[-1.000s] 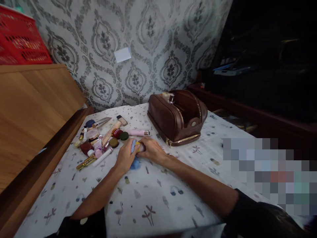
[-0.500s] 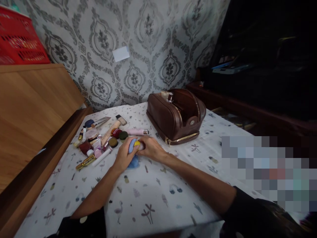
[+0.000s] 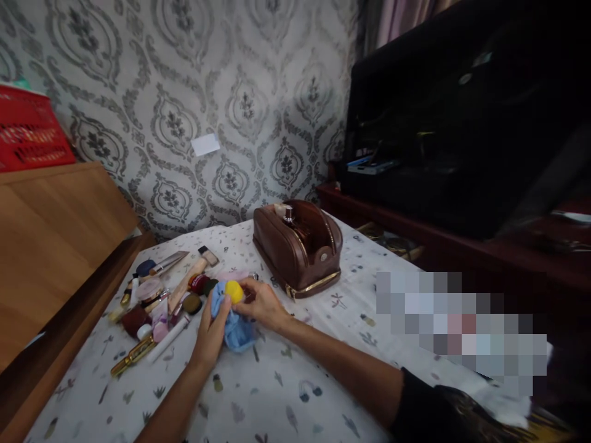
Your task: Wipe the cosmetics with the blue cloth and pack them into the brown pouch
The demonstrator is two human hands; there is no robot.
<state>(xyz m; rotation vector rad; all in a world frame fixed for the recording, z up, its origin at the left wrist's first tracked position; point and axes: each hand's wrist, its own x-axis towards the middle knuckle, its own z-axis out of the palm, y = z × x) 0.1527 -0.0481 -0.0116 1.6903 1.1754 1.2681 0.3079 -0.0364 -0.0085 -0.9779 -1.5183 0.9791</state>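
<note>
My left hand point(image 3: 213, 329) is closed round a soft light-blue cloth point(image 3: 237, 332), whose lower part hangs loose below the fingers. A small round yellow item point(image 3: 234, 291) sits at the top of the cloth, between my two hands; its kind is unclear. My right hand point(image 3: 265, 304) is closed, its thumb and fingertips pinching at the yellow item's right side. Just behind my hands lie a dark red-labelled jar point(image 3: 197, 283) and an olive-lidded round pot point(image 3: 192, 303). Right of them stands an unzipped brown toiletry bag point(image 3: 281, 252) with a silver-capped bottle point(image 3: 289, 214) inside.
Cosmetics lie to the left on the patterned tablecloth point(image 3: 249, 400), among them a gold tube point(image 3: 133, 357), a white pen-like tube point(image 3: 168, 339), a brush point(image 3: 170, 261) and a foundation bottle point(image 3: 209, 255). A red basket point(image 3: 32, 132) sits on a wooden cabinet point(image 3: 50, 227). A blurred-out patch covers the right side.
The view has turned right and tilted up. My right fingers have shifted on the yellow item, which now shows more fully, and more of the blue cloth hangs in sight.
</note>
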